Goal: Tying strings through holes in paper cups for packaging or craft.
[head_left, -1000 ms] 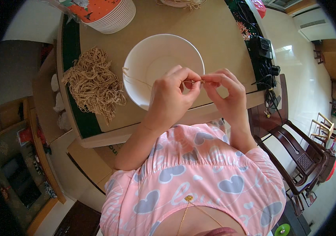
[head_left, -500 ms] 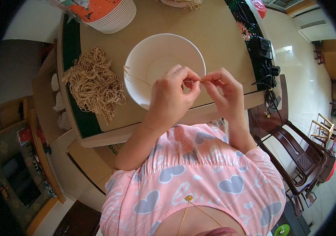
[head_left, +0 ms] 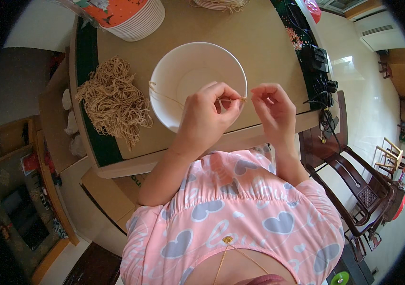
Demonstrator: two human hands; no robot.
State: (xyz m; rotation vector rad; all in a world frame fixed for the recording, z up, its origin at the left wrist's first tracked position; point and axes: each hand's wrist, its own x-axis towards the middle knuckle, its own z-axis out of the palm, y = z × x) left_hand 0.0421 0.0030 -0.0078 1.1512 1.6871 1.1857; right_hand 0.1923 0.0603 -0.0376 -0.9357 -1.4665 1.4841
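Over the near right rim of a white bucket (head_left: 198, 52), my left hand (head_left: 209, 111) pinches a thin beige cord (head_left: 167, 98) between thumb and forefinger. A short end of the cord sticks out past the fingertips. From that hand the cord runs left across the bucket's mouth to its left rim, where a bit of it hangs over. Just right of the pinched end, my right hand (head_left: 274, 107) is apart from the cord, its fingers loosely curled and nothing visible in them. A loose heap of beige cord (head_left: 114, 99) lies on the table left of the bucket.
Stacked paper tubs (head_left: 138, 21) with an orange top stand at the table's far left. Another cord bundle (head_left: 219, 4) lies at the far edge. Black cables and adapters (head_left: 320, 59) line the table's right side. A dark wooden chair (head_left: 354, 175) stands at the right.
My right hand has let go of the cord end and moved slightly right, away from my left fingertips. My left hand keeps its pinch on the cord.
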